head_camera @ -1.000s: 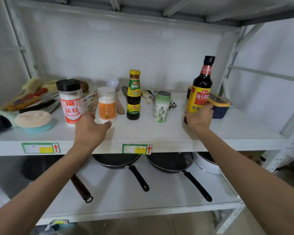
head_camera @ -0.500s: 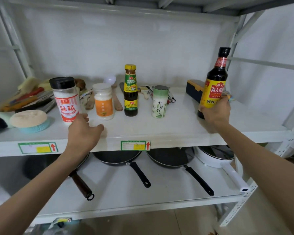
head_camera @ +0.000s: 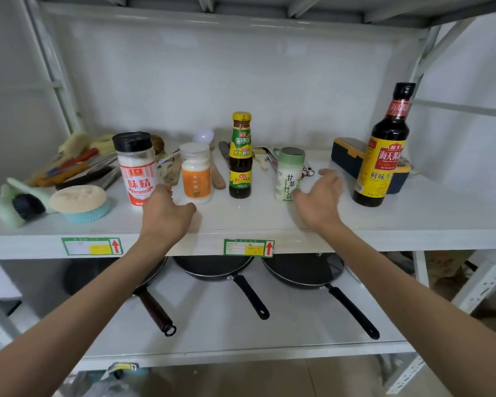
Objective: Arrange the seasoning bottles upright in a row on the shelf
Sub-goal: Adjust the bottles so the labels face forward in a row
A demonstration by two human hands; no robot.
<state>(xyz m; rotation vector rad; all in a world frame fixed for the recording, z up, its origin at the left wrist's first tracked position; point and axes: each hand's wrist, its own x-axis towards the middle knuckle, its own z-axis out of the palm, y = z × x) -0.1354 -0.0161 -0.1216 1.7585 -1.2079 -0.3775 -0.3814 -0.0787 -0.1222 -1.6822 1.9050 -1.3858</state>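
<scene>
- Change: the tall dark glass soy sauce bottle with yellow label and black cap (head_camera: 382,150) was in the right hand's grip half a second ago; it now stands free and upright at the right end of the white shelf (head_camera: 413,224), just in front of a navy-and-yellow lidded box (head_camera: 344,157).
- Right hand (head_camera: 320,200): off the bottle, fingers spread and empty, now just beside the pale green cylindrical salt canister (head_camera: 289,174); whether it touches the canister cannot be told.
- Left hand (head_camera: 166,214): as before, low on the shelf between the clear MSG shaker with black cap and red label (head_camera: 136,169) and the squat white jar with orange label (head_camera: 196,173). Fingers loose, gripping nothing.
- Meaning: all five bottles, including the slim dark oyster sauce bottle with yellow cap (head_camera: 241,156), stand upright in a loose line. Soy sauce sits well apart from the rest; spacing likely needs closing.
- Materials: soy and oyster bottles glossy, glass-like, narrow-necked; shaker and jar clear plastic, holding white powder; canister matte. Shelf smooth painted metal, so bottles should slide easily.
- Clutter of utensils behind the row.
</scene>
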